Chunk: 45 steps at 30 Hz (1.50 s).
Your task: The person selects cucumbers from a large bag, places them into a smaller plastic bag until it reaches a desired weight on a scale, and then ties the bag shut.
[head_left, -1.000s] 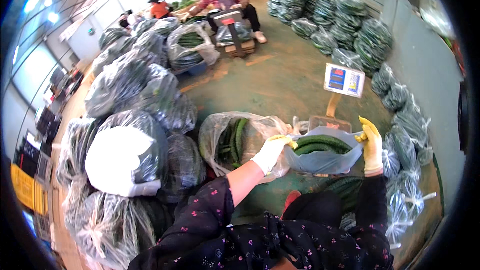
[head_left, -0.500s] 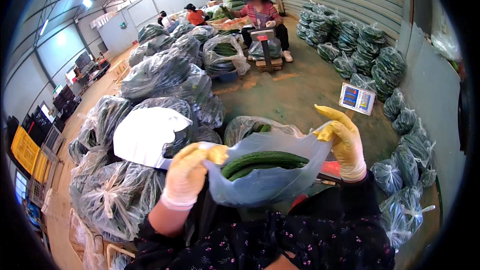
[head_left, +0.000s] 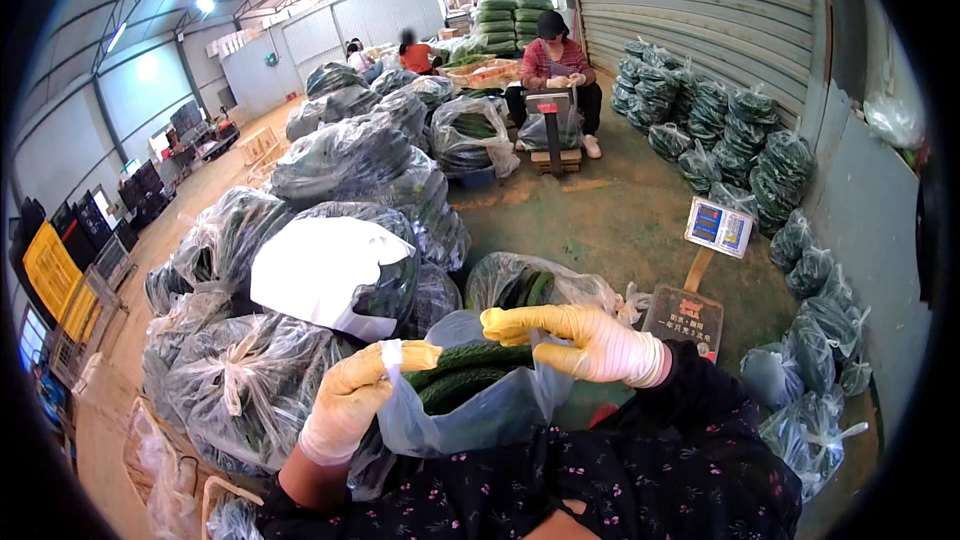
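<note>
A translucent plastic bag [head_left: 475,430] hangs in front of my body with its mouth upward, and several long dark green cucumbers [head_left: 462,388] lie in it. My left hand [head_left: 350,402], in a yellow and white glove, pinches the bag's left rim. My right hand [head_left: 595,342], gloved alike, is at the right rim; its fingers stretch leftward over the mouth, and the plastic runs up between them and the thumb. The bag's underside is partly hidden by my patterned top.
Large filled bags [head_left: 340,165] are piled at left, with a white sheet [head_left: 325,275] on one. A bench scale [head_left: 690,315] with a display [head_left: 718,228] stands at right. Smaller tied bags [head_left: 785,165] line the wall. A seated person [head_left: 550,60] works behind another scale [head_left: 552,130].
My right hand has come left and down toward my left hand, bringing the bag's rims closer together. The bag sits lower. The seated person's hands have come together.
</note>
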Each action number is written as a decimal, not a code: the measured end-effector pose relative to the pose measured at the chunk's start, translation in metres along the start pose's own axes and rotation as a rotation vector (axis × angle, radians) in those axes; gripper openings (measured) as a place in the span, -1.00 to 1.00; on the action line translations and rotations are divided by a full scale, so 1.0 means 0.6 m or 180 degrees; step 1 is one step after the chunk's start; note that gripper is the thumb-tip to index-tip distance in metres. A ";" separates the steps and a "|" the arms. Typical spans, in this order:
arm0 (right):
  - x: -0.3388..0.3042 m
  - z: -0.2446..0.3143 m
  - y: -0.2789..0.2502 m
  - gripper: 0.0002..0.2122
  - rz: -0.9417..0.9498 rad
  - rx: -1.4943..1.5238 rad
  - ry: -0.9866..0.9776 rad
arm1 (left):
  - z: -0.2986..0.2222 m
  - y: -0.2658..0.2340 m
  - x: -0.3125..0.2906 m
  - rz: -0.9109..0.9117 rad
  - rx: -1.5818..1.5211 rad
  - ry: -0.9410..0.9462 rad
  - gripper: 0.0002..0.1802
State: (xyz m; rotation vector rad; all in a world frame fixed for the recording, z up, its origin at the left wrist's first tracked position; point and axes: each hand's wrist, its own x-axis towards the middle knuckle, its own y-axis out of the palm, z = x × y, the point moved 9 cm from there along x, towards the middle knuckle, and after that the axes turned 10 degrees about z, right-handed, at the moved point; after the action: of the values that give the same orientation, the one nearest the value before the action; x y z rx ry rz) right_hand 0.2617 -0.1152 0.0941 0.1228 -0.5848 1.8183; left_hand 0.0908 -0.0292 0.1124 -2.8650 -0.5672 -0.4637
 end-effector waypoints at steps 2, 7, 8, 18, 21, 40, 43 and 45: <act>0.010 0.004 0.007 -0.52 0.0289 -0.0656 0.0118 | -0.005 0.018 0.007 0.0255 0.0736 0.0003 -0.71; 0.017 0.021 0.019 -0.54 0.0365 -0.0962 -0.0558 | 0.014 0.067 0.019 0.0846 0.2392 0.0580 -0.74; 0.017 0.020 0.017 -0.58 0.0309 -0.1069 -0.0392 | 0.027 0.064 0.025 0.0850 0.2387 0.0598 -0.74; 0.042 -0.032 0.090 -0.59 0.1385 -0.1000 0.0117 | 0.183 0.067 0.032 0.1658 -0.0410 -0.0954 -0.56; 0.054 -0.043 0.105 -0.53 0.1436 -0.1470 0.0138 | 0.196 0.075 0.030 0.1737 -0.0458 -0.1092 -0.49; -0.086 -0.224 0.065 -0.74 0.0059 -0.1196 0.1395 | 0.298 -0.096 -0.060 0.0016 -0.0048 -0.1796 -0.73; -0.087 -0.253 0.068 -0.71 0.0315 -0.1180 0.2087 | 0.316 -0.094 -0.082 -0.0002 -0.0282 -0.1599 -0.75; -0.074 -0.230 0.073 -0.71 0.0383 -0.1261 0.1950 | 0.314 -0.105 -0.082 0.0140 -0.0185 -0.1626 -0.76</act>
State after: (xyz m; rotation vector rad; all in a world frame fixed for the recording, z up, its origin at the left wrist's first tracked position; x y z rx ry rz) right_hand 0.2647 -0.1014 -0.0569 -0.7253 -0.5007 1.6980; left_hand 0.0729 0.0565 -0.0730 -3.0439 -0.5674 0.2773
